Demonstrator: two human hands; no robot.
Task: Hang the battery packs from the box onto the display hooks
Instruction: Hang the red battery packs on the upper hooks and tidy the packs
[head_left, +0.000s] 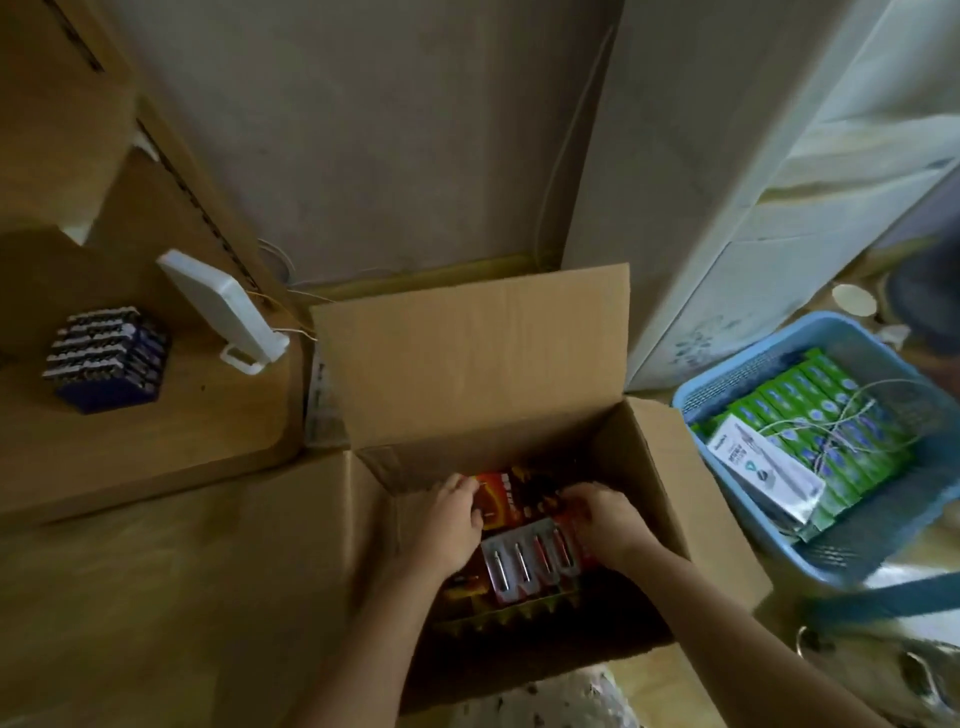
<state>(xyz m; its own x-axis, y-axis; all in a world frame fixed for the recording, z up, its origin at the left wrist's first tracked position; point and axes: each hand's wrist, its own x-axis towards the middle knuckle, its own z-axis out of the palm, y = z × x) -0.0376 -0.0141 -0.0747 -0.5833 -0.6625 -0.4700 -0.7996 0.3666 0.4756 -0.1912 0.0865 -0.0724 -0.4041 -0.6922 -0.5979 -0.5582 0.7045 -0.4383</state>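
Head | left grip (453, 521), right grip (607, 519) on battery packs (511, 496) | print unreadable

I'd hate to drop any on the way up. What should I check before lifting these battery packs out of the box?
1. Flaps folded back, way up free: ok; the box stands open.
2. Left hand grips the battery packs at their left edge: ok.
3. Right hand grips their right edge: ok.
4. Number of packs in the grip: cannot tell; the hands cover the edges.
5. Display hooks near enough: cannot tell; none in view.
6. Blue basket apart from the box and the arms: ok.
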